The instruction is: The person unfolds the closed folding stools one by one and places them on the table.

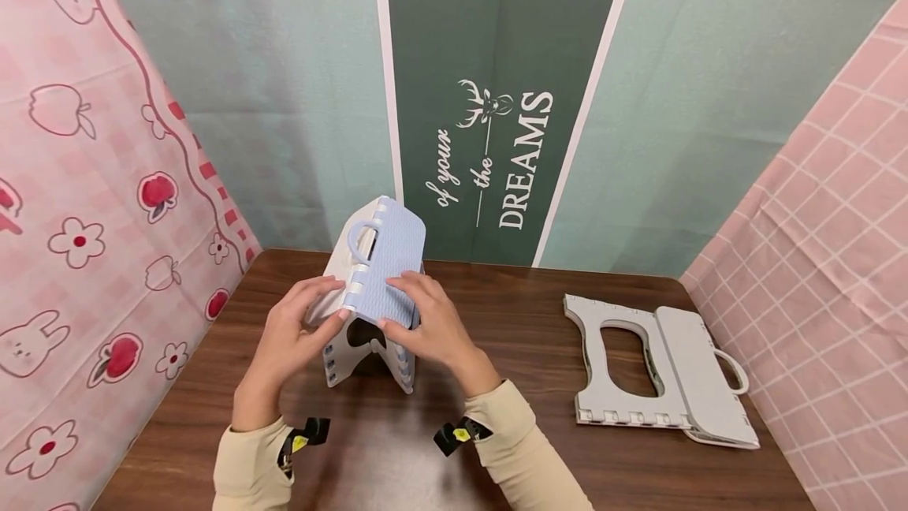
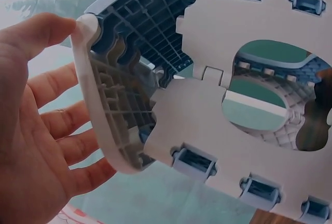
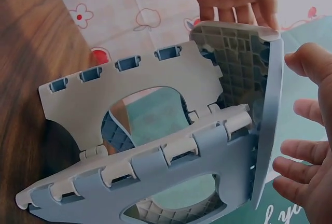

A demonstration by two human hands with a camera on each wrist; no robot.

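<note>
Tabletop [image 1: 511, 448], left of centre, bears a blue-and-white folding step stool [image 1: 376, 278] that looks midway: legs splayed, top peaked, so levelling or closing it seems left. Left hand [image 1: 294, 330], fingers spread, touches the smooth white panel [image 1: 340, 255]; right hand [image 1: 429, 322], fingers apart, is at the ribbed blue panel [image 1: 400, 239]. Near their hinge, a blue loop handle [image 1: 352, 241] stands out.

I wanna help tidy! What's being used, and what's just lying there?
Being used:
Blue and white folding stool, partly folded
Left hand, at its white panel
Right hand, at its blue panel

Just lying there, I think:
Pale grey folding stool, flat on the table
</note>
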